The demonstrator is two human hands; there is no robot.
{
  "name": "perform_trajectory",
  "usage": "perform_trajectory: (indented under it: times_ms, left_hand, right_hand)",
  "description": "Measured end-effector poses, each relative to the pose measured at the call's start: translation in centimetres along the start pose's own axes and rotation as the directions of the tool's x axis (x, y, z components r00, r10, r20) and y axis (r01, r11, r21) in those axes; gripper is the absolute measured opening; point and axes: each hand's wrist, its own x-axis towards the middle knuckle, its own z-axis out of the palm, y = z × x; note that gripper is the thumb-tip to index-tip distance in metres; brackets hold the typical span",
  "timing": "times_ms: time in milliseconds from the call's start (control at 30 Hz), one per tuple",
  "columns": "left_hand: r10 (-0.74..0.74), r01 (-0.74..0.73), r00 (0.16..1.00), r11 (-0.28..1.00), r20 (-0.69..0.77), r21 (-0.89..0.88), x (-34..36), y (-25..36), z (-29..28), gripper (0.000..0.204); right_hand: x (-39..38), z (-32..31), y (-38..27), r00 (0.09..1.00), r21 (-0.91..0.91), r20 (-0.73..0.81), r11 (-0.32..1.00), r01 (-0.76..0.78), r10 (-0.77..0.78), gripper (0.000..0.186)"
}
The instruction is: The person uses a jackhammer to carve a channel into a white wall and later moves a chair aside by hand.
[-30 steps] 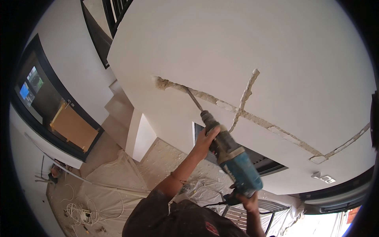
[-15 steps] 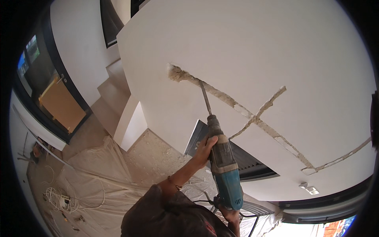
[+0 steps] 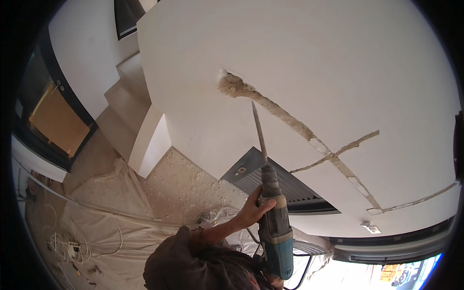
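Note:
A teal and black hammer drill [image 3: 279,256] points up at the white wall, a long chisel bit [image 3: 259,135] in its nose. My left hand [image 3: 255,210] is wrapped around the grey front barrel, thumb across the top. At the tool's back end my right hand [image 3: 275,282] holds the handle, mostly hidden by the body. The bit's tip lies by the lower edge of a rough groove [image 3: 285,117] chased into the wall; whether it touches, I cannot tell. The groove widens at its upper left end into a ragged hollow [image 3: 233,86].
Farther right, a shorter groove [image 3: 360,141] crosses the long one. Below stands a dark louvred panel [image 3: 251,166]. Rubble [image 3: 181,186] covers the floor beside plastic sheeting [image 3: 108,198]. A coiled white cable [image 3: 67,246] lies at left. A wall socket [image 3: 372,229] sits low right.
The chisel tip has come out of the groove to just below its edge. My hands and the hammer drill have moved lower in view, and the view itself has shifted.

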Motion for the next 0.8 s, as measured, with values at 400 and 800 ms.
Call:
perform_trajectory:
  times_ms: [400,800]
  left_hand:
    - [-0.097,0.112,0.991,0.979,0.096,-0.168,2.3,6.1,-3.6,0.061]
    - [-0.086,0.085,0.996,0.971,0.003,-0.222,2.4,4.4,1.0,0.053]
  right_hand:
    - [-2.1,5.1,-11.4,1.0,0.141,-0.022,0.99,-0.011,0.014,0.03]
    - [-3.1,-0.8,-14.6,0.864,0.56,-0.165,0.676,0.479,-0.475,0.053]
